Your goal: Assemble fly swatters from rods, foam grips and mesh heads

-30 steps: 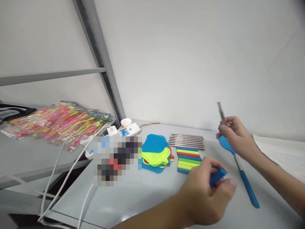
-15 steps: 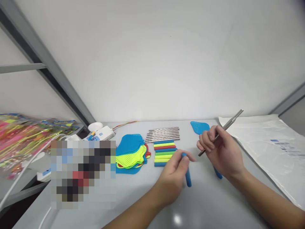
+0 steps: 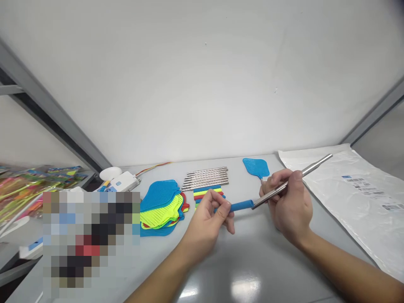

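Observation:
My left hand point(image 3: 210, 223) is closed around a blue handle sleeve point(image 3: 242, 205), its hollow end pointing right. In my right hand point(image 3: 290, 202) is a metal rod point(image 3: 271, 195), slanting up to the right. The rod's lower tip is at the mouth of the sleeve; whether it is inside I cannot tell. Behind my left hand lie several coloured sleeves point(image 3: 206, 191), partly hidden by it. A row of metal rods point(image 3: 206, 178) lies beyond them. Beyond my right hand is a blue fly swatter point(image 3: 256, 167), its lower part covered by the hand.
Left of the sleeves is a pile of blue, yellow and red swatter heads point(image 3: 160, 206). A white power strip point(image 3: 124, 182) with cables stands at the back left. Bagged colourful items point(image 3: 28, 189) lie at far left. A white plastic mailer point(image 3: 341, 198) covers the right side.
The blue sleeve has turned from upright to nearly level, facing right. The metal rod has come down to its open end. The view has shifted slightly.

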### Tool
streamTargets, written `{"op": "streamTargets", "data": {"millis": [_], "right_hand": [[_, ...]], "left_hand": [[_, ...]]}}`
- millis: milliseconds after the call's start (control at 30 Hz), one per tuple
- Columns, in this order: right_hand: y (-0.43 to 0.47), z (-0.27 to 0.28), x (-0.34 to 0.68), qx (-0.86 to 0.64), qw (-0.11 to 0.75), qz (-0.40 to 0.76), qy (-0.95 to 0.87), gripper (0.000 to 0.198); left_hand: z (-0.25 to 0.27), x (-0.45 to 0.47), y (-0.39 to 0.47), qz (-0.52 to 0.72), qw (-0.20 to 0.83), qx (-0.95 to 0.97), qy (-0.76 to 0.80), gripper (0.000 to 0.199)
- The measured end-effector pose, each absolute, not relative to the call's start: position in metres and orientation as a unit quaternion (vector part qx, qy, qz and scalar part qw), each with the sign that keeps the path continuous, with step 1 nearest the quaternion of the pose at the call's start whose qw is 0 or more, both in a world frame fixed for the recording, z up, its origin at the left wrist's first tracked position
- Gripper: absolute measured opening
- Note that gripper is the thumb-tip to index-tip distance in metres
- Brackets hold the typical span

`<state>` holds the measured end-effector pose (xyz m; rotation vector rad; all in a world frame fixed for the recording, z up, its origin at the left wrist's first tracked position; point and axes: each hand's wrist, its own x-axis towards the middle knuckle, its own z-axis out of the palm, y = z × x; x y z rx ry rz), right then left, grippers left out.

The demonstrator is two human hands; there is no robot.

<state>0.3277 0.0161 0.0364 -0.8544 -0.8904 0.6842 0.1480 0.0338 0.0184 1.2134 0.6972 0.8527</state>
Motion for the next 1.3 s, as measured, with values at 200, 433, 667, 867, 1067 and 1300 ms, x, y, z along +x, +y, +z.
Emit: {"op": "streamTargets", "data": {"millis": [200,433,667,867,1067,1300], "right_hand": [[0.009,0.035,0.317,-0.396,0.744,0.333,-0.423,0.039],[0.012,0.045,0.319,-0.370,0.770,0.323,-0.407,0.041],[0.013,0.048,0.321,-0.396,0.742,0.310,-0.442,0.040],[0.015,0.051,0.327,-0.438,0.668,0.296,-0.524,0.041],[0.009,0.056,0.322,-0.439,0.457,0.287,-0.719,0.035],[0.007,0.071,0.317,-0.446,0.391,0.385,-0.707,0.020]], "left_hand": [[0.004,0.154,0.014,0.259,0.726,0.575,0.274,0.040],[0.003,0.158,0.011,0.232,0.704,0.605,0.291,0.038],[0.006,0.158,0.015,0.190,0.657,0.663,0.304,0.037],[0.007,0.157,0.014,0.170,0.653,0.668,0.313,0.034],[0.010,0.156,0.012,0.188,0.648,0.671,0.306,0.031],[0.004,0.158,0.013,0.211,0.668,0.638,0.319,0.035]]}}
